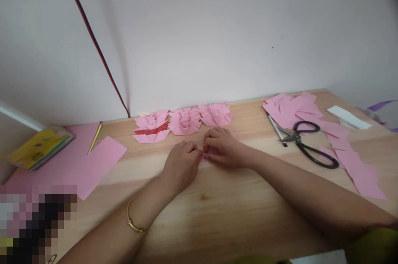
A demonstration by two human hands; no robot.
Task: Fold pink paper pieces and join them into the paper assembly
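Both hands meet at the middle of the wooden table over a small piece of pink paper (pixel 205 157), most of which they cover. My left hand (pixel 182 164), with a gold bangle on its wrist, pinches the paper's left side. Curled over its right side, my right hand (pixel 225 147) has thumb and fingers closed on the same paper. Just beyond them, several folded pink paper pieces (pixel 185 121) stand in rows along the wall. A red strip (pixel 152 128) shows among those at the left.
At right lie black-handled scissors (pixel 300 139), a pen (pixel 276 129), loose pink sheets (pixel 281 108) and a white strip (pixel 350 117). At left are a yellow packet (pixel 42 145), a yellow pencil (pixel 95 137) and larger pink paper (pixel 101 164). A cable (pixel 90 27) runs down the wall.
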